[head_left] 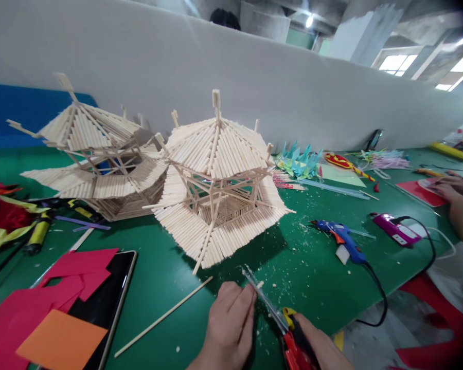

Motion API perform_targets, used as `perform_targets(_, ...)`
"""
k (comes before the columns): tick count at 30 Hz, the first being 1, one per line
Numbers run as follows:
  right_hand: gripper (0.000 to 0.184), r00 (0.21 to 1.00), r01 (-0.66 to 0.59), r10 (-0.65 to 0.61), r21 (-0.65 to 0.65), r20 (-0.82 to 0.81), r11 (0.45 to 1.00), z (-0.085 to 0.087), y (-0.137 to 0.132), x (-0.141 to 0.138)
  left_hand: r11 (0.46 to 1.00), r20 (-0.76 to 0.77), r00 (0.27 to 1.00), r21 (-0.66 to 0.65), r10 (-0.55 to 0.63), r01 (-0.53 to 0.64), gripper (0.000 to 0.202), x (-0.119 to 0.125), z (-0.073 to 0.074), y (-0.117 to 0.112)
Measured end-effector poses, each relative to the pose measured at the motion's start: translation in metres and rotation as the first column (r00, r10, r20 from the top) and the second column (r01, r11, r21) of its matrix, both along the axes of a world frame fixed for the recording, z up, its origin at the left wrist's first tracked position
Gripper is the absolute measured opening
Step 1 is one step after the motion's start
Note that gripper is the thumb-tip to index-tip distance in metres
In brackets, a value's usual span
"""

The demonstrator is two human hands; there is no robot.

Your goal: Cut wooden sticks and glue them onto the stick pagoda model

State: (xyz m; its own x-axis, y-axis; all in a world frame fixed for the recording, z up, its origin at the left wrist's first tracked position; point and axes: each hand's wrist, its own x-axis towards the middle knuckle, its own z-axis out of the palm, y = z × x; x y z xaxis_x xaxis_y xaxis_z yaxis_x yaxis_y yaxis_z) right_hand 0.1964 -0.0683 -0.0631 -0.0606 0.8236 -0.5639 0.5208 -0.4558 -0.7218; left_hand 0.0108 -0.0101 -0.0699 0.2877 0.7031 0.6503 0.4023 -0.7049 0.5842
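Note:
My left hand is closed in a pinch at the front of the table. The pale tip of a thin wooden stick shows just past its fingers, beside the blade; the fingers hide the rest. My right hand grips red-and-yellow-handled shears, their long metal blades pointing up and left towards the stick. Another thin stick lies on the green table left of my hands. Just beyond them stands a two-tiered pavilion model of wooden sticks.
A second stick pavilion stands behind left. Red paper and an orange sheet cover part of a tablet. A blue glue gun and purple power strip lie right. Another person's hands work at far right.

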Motion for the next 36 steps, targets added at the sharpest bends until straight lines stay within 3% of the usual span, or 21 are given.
perform_targets(8,0.049,1.000,-0.011,0.012,-0.022,0.025,1.000,0.002,0.007,0.000,0.994,0.045,0.999,-0.101,-0.028,0.033,0.018,0.000,0.017,0.005)
perform_targets(12,0.054,0.995,-0.093,0.094,0.037,-0.028,0.995,0.002,0.010,0.000,0.991,0.061,0.998,-0.127,-0.033,0.041,0.019,0.001,0.020,0.006)
perform_targets(16,0.058,0.990,-0.142,0.141,0.078,0.026,0.987,-0.001,0.010,0.000,0.980,0.062,0.997,-0.191,-0.042,0.053,0.018,0.001,0.018,0.004)
perform_targets(20,0.058,0.982,-0.140,0.130,0.071,0.137,0.988,-0.003,0.010,0.002,0.926,0.103,0.992,-0.364,-0.070,0.103,0.022,-0.002,0.017,0.004)
perform_targets(26,0.050,0.967,-0.197,0.173,0.120,0.188,0.973,0.009,0.014,0.005,0.774,0.200,0.974,-0.599,-0.102,0.204,0.032,-0.004,0.023,0.007)
perform_targets(33,0.043,0.946,-0.202,0.178,0.065,0.269,0.977,0.009,0.019,0.001,0.755,0.218,0.973,-0.624,-0.077,0.199,0.029,0.000,0.022,0.006)
perform_targets(36,0.041,0.946,-0.214,0.181,0.098,0.269,0.972,0.010,0.019,0.000,0.726,0.277,0.958,-0.643,-0.074,0.242,0.026,0.000,0.023,0.006)
